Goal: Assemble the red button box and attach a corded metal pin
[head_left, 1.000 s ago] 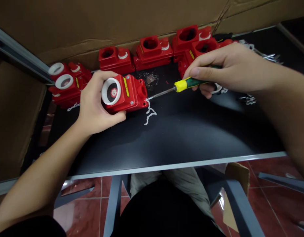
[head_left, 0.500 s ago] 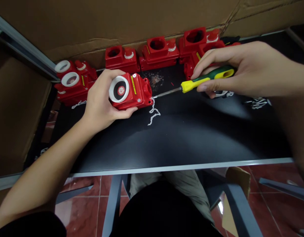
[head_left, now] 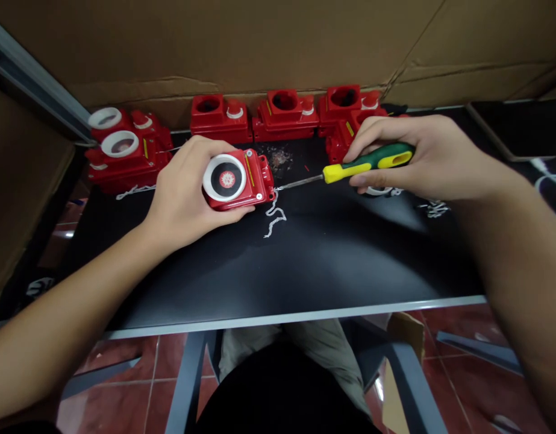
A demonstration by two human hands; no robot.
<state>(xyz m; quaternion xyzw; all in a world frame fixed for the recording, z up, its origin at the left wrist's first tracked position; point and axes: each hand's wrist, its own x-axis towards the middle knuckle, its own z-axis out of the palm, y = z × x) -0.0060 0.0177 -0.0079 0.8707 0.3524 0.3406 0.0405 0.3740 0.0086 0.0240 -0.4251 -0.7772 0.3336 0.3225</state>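
Note:
My left hand [head_left: 181,190] is wrapped round a red housing [head_left: 255,175] with a white ring and a dark round face bearing a red-and-white emblem. In my right hand [head_left: 395,154] is a yellow and green screwdriver [head_left: 334,175], held level with the fingers closed on its handle. Its metal shaft points left, and the tip meets the housing's right end near a corner lug. From that same corner a white cord [head_left: 275,220] trails down onto the black table [head_left: 259,271]. Whether the tip sits in a screw or on the cord, I cannot tell.
Several red housings [head_left: 221,123] line the back against a cardboard wall [head_left: 259,42]. Two with white rings [head_left: 119,144] stand at the left. Loose debris [head_left: 278,158] lies behind the held housing. At the far right are a dark flat device [head_left: 517,129] and a white cable [head_left: 542,166].
The camera view has shifted, bringing the device and cable at the right into sight. The held housing has tilted slightly towards me. Both hands keep their grips, and the screwdriver tip stays at the same corner.

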